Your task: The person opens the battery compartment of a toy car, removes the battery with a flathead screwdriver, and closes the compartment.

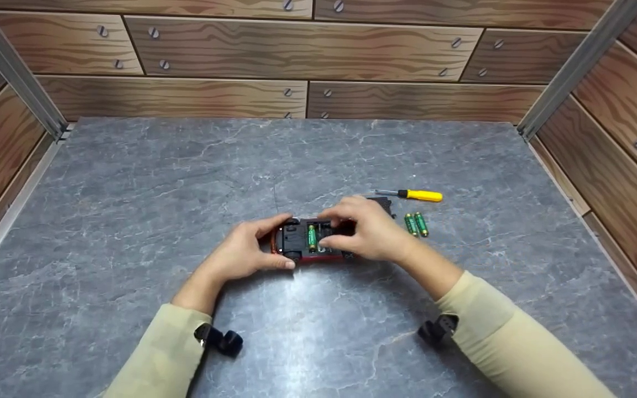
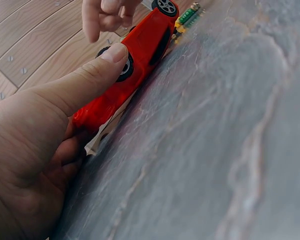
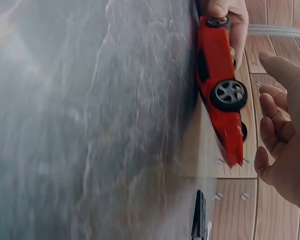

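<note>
A red toy car (image 2: 145, 37) lies wheels up on the table, its black underside (image 1: 292, 237) facing me. One green battery (image 1: 312, 237) sits in the uncovered battery compartment. My left hand (image 1: 241, 250) grips one end of the car, with the thumb against a wheel in the left wrist view. Over the compartment is my right hand (image 1: 367, 229), thumb and fingers bent and spread apart. The right wrist view shows this hand (image 3: 290, 125) beside the car with nothing between its fingers. In the head view it hides the car's other end.
Two green batteries (image 1: 416, 224) lie side by side to the right of my right hand. Behind that hand is a black plastic cover (image 1: 382, 205), partly hidden. Farther back rests a screwdriver (image 1: 423, 195) with a yellow handle. Wood-patterned walls (image 1: 296, 50) enclose the grey marbled table (image 1: 186, 166).
</note>
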A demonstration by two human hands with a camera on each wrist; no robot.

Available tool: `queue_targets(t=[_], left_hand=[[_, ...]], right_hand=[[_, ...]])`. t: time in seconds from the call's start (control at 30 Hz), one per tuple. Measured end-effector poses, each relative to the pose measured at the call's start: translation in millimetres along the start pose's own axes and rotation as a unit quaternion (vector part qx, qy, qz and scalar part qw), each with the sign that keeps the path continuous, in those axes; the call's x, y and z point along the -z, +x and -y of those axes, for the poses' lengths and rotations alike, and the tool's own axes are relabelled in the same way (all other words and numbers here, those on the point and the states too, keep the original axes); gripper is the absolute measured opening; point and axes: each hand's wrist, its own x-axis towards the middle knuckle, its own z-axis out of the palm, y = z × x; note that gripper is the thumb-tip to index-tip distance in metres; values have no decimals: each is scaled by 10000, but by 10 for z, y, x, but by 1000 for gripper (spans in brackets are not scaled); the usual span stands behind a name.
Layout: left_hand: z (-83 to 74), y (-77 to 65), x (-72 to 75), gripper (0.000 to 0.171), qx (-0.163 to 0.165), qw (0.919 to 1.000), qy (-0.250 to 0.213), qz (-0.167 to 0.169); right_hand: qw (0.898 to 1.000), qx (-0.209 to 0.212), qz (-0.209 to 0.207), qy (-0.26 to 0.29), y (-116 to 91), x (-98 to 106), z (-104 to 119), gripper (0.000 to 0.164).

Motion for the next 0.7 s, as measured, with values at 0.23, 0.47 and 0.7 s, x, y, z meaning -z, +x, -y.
queue_targets(t=[0.23,0.47,0.7], left_hand=[[-1,2,-2,100,-97,10000,17,-5],[-2,-5,-5,98,-130,9998,-161,-11],[1,2,-7,99,-72,9999,-73,-5]], right_hand=[[9995,-114,224,-170,54,-132,-25,45],[9997,-100,212,-101,61,-185,-49,44],[9996,-127,239,-69,60,-191,-66,44]])
